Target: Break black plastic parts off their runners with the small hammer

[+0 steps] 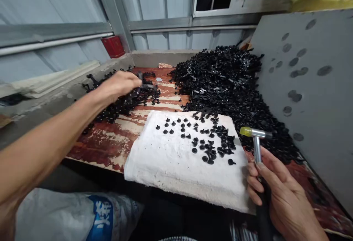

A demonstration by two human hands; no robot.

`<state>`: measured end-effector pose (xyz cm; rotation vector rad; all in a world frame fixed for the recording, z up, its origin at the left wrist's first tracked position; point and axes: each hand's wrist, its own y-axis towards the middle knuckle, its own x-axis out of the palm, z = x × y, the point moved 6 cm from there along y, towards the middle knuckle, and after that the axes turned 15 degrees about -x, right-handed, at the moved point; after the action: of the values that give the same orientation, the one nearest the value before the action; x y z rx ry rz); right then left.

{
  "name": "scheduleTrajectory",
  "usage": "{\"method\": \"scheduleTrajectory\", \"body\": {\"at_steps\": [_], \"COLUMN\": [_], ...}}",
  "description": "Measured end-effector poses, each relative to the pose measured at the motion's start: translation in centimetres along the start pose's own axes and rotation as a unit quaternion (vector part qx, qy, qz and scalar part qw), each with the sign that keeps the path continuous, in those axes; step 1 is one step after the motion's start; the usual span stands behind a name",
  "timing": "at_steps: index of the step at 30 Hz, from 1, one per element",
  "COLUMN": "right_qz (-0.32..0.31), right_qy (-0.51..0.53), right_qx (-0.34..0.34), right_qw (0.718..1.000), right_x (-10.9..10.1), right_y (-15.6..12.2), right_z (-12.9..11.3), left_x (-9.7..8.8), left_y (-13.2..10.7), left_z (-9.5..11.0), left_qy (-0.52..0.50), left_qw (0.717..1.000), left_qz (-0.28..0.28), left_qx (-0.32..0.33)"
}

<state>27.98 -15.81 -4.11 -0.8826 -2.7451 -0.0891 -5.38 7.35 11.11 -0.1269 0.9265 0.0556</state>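
My left hand (122, 83) reaches over the smaller pile of black parts (110, 108) at the left of the board. Its fingers are closed on a dark, blurred black part at the fingertips. In my right hand (284, 189) is a small mallet (257, 149), gripped by its black handle, with a metal neck and a yellow face on one end of the head. Between my hands lies a folded white cloth (162, 160). Small black round-headed pieces (202, 147) are scattered on it, thickest towards its right side.
A large heap of black parts (220, 75) fills the back right, against a grey panel (317, 86) with dark spots. The worn red-brown board (110, 145) carries everything. A red box (113, 46) stands in the back corner. Below left is a white sack (60, 215) with blue printing.
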Motion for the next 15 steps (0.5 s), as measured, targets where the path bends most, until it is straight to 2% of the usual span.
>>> {"method": "scheduleTrajectory", "body": {"at_steps": [1, 2, 3, 4, 6, 7, 8, 9, 11, 12, 15], "right_qz": [0.007, 0.010, 0.011, 0.009, -0.004, -0.011, -0.018, -0.026, -0.044, -0.053, -0.071], "right_qy": [0.002, 0.000, -0.002, -0.006, -0.021, -0.031, -0.041, -0.049, -0.056, -0.055, -0.049], "right_qx": [0.001, 0.000, -0.004, -0.008, -0.018, -0.024, -0.029, -0.032, -0.030, -0.025, -0.016], "right_qw": [1.000, 1.000, 1.000, 1.000, 1.000, 0.999, 0.999, 0.998, 0.997, 0.997, 0.996], "right_x": [0.0, -0.1, -0.1, -0.1, -0.1, -0.2, -0.3, -0.4, -0.6, -0.7, -0.7], "right_y": [0.0, 0.0, 0.0, -0.1, -0.2, -0.2, -0.2, -0.2, -0.2, -0.2, -0.2], "right_z": [0.1, 0.1, 0.2, 0.3, 0.4, 0.5, 0.5, 0.6, 0.8, 0.9, 1.1], "left_x": [-1.6, -2.4, -2.1, -0.9, 4.3, 8.0, 11.4, 14.3, 18.4, 19.8, 21.5], "left_y": [1.1, 1.7, 1.9, 1.8, 1.1, 0.5, -0.3, -1.1, -2.0, -2.0, -1.3], "left_z": [0.4, 0.9, 1.7, 2.6, 5.2, 6.6, 7.8, 8.9, 10.7, 11.3, 12.2], "left_qy": [0.065, 0.106, 0.127, 0.128, 0.122, 0.126, 0.127, 0.134, 0.173, 0.200, 0.247], "left_qw": [0.993, 0.980, 0.970, 0.967, 0.978, 0.980, 0.973, 0.961, 0.940, 0.934, 0.923], "left_qz": [0.096, 0.171, 0.209, 0.218, 0.132, 0.024, -0.054, -0.105, -0.136, -0.135, -0.138], "left_qx": [-0.003, -0.007, 0.002, 0.018, 0.104, 0.153, 0.187, 0.220, 0.260, 0.263, 0.261]}}
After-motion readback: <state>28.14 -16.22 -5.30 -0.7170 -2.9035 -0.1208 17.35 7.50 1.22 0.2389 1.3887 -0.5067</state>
